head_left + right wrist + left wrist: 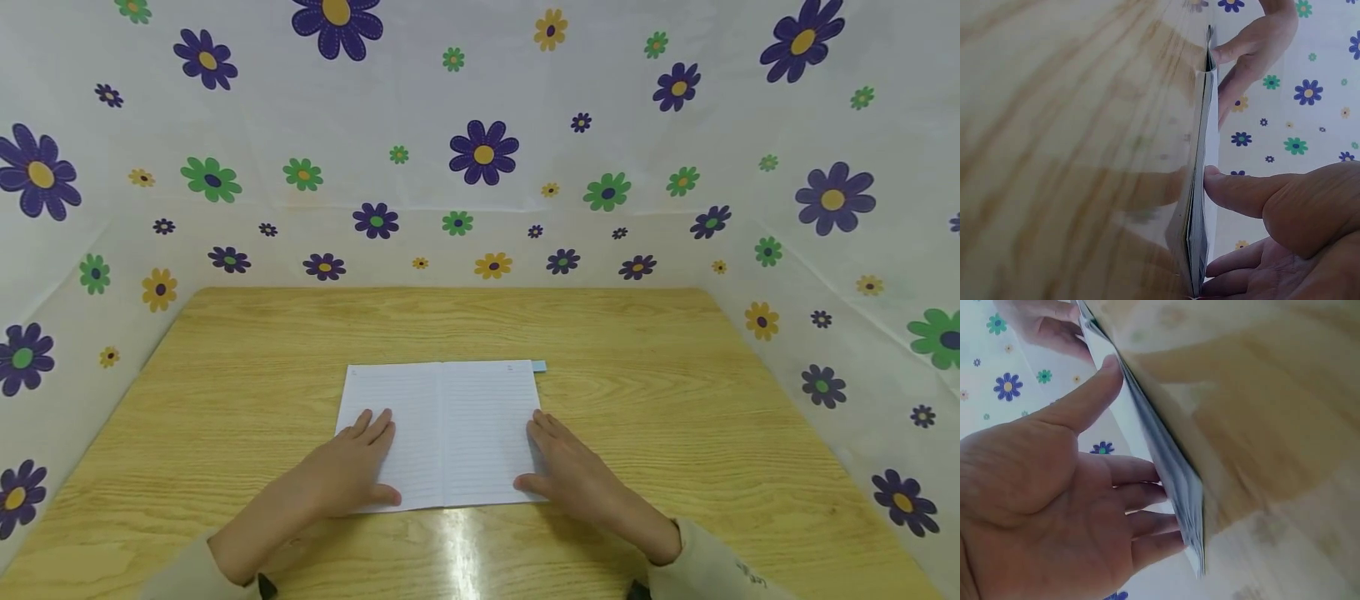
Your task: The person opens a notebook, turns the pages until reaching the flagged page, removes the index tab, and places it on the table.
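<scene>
An open notebook [465, 433] with ruled white pages lies flat on the wooden table, its fold running down the middle. On the left page rests my left hand [352, 467], fingers straight and thumb spread toward the lower edge. My right hand [573, 471] lies over the outer edge of the right page, its thumb near the lower corner. Seen from the side in the left wrist view, fingertips [1110, 365] press on the top page above the stacked sheets. The right wrist view shows that hand's thumb [1222, 184] touching the page from above.
A small light-blue tab [539, 366] sticks out at the notebook's upper right corner. The wood-grain table [675, 367] spreads around it. White cloth [420, 100] printed with purple, green and yellow flowers stands behind the table and along both sides.
</scene>
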Demonstrator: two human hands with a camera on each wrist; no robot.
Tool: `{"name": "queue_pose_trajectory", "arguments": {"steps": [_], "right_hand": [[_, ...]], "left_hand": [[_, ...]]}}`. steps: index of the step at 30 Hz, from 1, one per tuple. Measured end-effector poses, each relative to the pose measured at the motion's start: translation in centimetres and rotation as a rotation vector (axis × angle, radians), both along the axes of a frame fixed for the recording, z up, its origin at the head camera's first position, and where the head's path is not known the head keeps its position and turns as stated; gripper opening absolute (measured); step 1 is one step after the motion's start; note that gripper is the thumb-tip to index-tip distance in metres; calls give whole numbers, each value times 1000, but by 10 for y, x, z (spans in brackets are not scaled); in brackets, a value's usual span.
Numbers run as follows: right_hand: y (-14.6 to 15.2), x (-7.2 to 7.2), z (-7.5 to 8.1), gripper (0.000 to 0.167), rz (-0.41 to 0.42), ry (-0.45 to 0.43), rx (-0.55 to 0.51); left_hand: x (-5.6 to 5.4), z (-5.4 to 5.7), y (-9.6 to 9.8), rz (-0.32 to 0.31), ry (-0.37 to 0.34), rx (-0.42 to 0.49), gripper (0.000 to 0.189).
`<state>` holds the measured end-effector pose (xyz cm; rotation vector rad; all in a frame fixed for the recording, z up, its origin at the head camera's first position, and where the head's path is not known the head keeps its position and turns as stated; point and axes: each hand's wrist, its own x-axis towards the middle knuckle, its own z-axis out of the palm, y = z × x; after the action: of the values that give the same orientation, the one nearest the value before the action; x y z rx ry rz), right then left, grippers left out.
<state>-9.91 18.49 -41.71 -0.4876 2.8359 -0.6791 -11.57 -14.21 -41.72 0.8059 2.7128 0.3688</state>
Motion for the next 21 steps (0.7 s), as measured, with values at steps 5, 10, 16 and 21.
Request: {"name": "queue_pose_trajectory", "arguments": {"steps": [5, 10, 16, 21], "right_hand": [[1, 0, -1, 81, 8, 5, 4], [0, -1, -1, 79, 17, 13, 18], [0, -1, 1, 74, 29, 29, 28], [-1, -2, 3, 57, 13, 58, 4]], "left_hand": [[-1, -2, -20, 59, -26, 15, 102], [-1, 1, -33, 76, -57, 58, 106], [1, 3, -34, 75, -67, 94, 105], [0, 0, -35, 82, -78, 106, 106]]}}
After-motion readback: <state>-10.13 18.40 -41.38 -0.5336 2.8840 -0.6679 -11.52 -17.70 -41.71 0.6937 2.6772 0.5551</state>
